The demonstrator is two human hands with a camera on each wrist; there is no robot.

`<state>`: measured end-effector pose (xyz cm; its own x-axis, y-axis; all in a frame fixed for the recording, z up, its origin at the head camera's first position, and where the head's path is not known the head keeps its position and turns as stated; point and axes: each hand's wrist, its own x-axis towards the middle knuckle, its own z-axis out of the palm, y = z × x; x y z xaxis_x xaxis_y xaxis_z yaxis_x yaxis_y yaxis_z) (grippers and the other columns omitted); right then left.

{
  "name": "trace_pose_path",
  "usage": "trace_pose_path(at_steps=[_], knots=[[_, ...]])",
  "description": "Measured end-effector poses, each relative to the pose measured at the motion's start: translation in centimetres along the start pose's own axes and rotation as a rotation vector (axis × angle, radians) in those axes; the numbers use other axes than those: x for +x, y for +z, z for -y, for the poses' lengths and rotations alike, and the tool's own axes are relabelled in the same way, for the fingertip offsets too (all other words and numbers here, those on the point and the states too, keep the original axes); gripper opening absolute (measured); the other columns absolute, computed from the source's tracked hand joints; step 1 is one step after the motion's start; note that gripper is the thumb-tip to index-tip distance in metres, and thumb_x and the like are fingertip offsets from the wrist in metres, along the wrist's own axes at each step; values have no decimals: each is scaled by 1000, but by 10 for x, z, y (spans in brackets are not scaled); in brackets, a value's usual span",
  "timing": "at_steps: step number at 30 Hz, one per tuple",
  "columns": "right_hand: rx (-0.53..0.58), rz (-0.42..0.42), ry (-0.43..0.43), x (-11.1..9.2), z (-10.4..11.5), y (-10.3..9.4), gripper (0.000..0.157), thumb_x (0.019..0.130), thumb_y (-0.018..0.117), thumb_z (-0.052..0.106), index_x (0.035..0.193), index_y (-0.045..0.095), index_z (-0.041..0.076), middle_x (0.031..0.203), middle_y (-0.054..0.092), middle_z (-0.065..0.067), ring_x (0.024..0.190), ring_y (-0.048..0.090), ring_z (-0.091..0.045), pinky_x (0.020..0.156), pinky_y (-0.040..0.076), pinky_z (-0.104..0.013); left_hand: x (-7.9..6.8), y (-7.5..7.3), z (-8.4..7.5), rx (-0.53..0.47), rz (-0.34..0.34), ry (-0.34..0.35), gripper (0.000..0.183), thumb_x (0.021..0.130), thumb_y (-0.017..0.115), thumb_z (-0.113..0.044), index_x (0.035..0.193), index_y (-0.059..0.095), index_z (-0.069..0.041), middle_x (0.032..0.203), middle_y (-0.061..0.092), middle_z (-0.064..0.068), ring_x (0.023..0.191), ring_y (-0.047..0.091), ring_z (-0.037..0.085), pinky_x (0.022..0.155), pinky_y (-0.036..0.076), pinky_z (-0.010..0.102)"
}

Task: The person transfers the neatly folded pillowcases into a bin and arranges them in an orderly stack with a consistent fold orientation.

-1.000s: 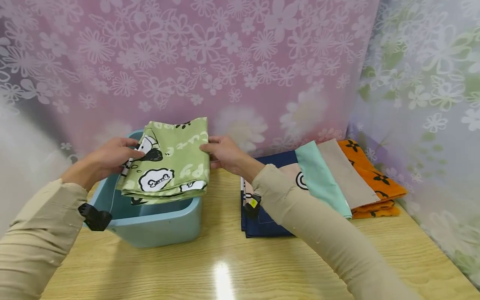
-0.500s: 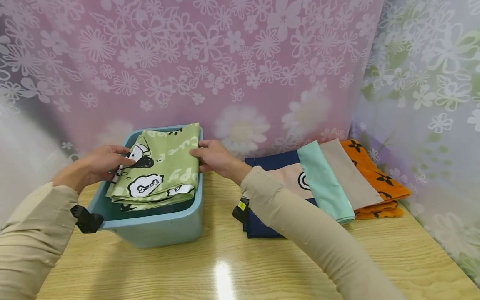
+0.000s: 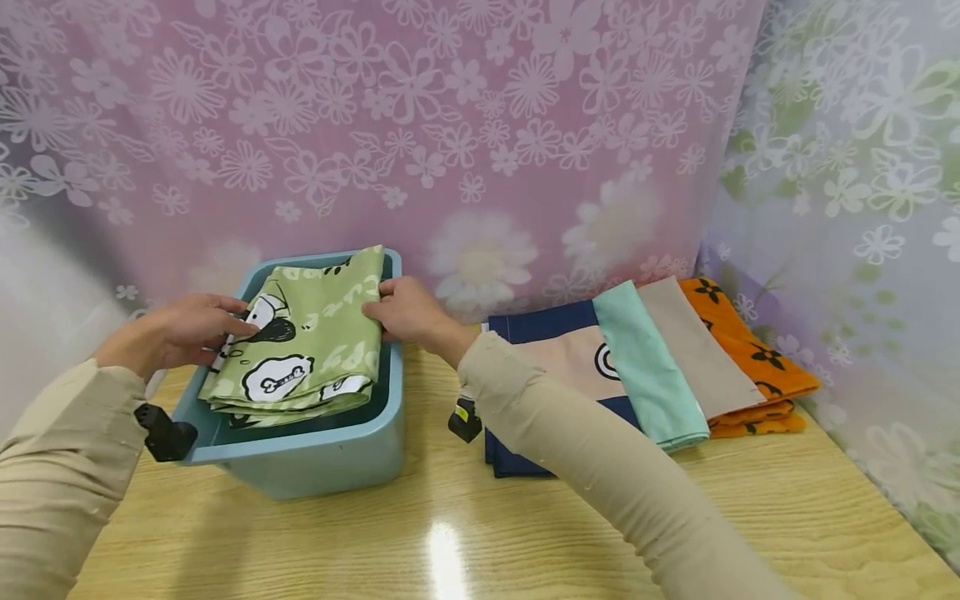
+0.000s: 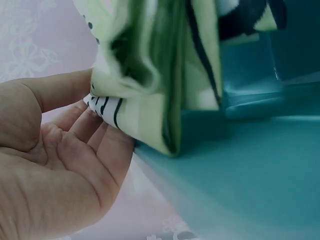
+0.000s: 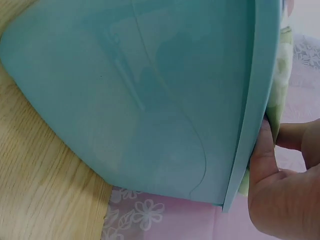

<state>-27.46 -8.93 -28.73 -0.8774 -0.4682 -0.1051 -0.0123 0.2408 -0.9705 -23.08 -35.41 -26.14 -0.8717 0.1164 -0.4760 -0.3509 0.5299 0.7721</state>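
Note:
A folded green cloth (image 3: pixel 322 325) with white and black cartoon prints lies over the mouth of a blue plastic bin (image 3: pixel 315 467). My left hand (image 3: pixel 183 332) pinches its left edge, thumb on top and fingers beneath; the left wrist view shows the layered folds (image 4: pixel 145 120) between thumb and fingers. At the right edge, my right hand (image 3: pixel 416 315) pinches the cloth close to the bin's rim. In the right wrist view that hand (image 5: pixel 285 185) is right beside the rim, and only a strip of the green cloth (image 5: pixel 280 85) shows past it.
Right of the bin, folded cloths overlap in a row on the wooden table (image 3: pixel 360 542): navy and pink (image 3: pixel 562 350), mint (image 3: pixel 652 367), grey-beige (image 3: pixel 693 350) and orange (image 3: pixel 750 358). A pink floral curtain (image 3: pixel 450 125) hangs behind, and a pale floral one (image 3: pixel 847 208) at right.
Both hands have carried the green cloth left and lower, bringing it further over the bin's mouth; more of the rim shows at the back and right. The other cloths stay put.

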Motion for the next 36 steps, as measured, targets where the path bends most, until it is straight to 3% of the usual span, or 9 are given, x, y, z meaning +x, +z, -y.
trace_pose_path(at_steps=[3,9,15,20,26,28,31,34,36], knots=[[-38,-14,-5,-1,1,1,28,89,54,13,114,55,-1,96,62,-7,76,62,-12,62,51,-24,0,0,2,-11,-9,4,82,88,53,-20,140,-6,3,126,36,26,91,57,20,78,46,43],[-133,-26,-32,-3,2,1,21,88,55,13,105,59,1,84,61,-5,69,61,-11,59,50,-23,-3,2,-1,21,-6,4,82,88,54,-20,139,-4,4,130,28,29,92,56,20,78,46,42],[-256,-50,-83,-3,2,1,12,88,56,16,89,61,5,72,60,-4,59,58,-10,52,47,-22,-5,2,-3,39,-12,7,80,87,54,-19,139,-2,6,129,30,29,93,56,19,79,46,42],[-377,-65,-105,-4,3,1,14,88,56,20,81,59,8,63,58,-1,50,50,-9,47,40,-21,-5,4,-2,59,-17,6,81,87,55,-20,138,-2,7,129,32,29,94,56,19,80,45,42],[-420,-55,-117,-6,4,1,17,88,56,22,79,58,7,58,52,3,49,48,-7,47,39,-20,-6,6,-2,106,-41,10,77,88,54,-19,138,3,9,121,40,26,92,55,19,79,46,41],[-441,-28,-134,-10,6,0,21,89,53,24,87,60,5,60,50,0,51,48,-9,51,40,-21,-7,8,-3,135,-51,9,71,89,52,-19,138,8,10,123,38,28,97,53,27,78,47,40],[-507,18,-169,-21,10,0,33,91,49,29,114,56,7,92,61,-2,80,58,-10,69,45,-23,-11,11,-8,179,-61,13,68,90,49,-21,138,11,10,129,30,33,108,45,39,79,47,39],[-596,48,-208,-32,15,-4,44,92,44,33,132,43,13,120,52,-1,104,50,-12,83,41,-27,-14,16,-16,244,-65,22,69,91,46,-26,138,10,9,132,25,34,116,36,43,81,45,41],[-607,58,-220,-37,16,-9,44,93,44,32,133,42,15,130,45,0,114,45,-12,87,40,-28,-15,21,-22,314,-69,31,70,91,45,-30,138,11,8,132,25,34,116,35,44,82,44,43]])
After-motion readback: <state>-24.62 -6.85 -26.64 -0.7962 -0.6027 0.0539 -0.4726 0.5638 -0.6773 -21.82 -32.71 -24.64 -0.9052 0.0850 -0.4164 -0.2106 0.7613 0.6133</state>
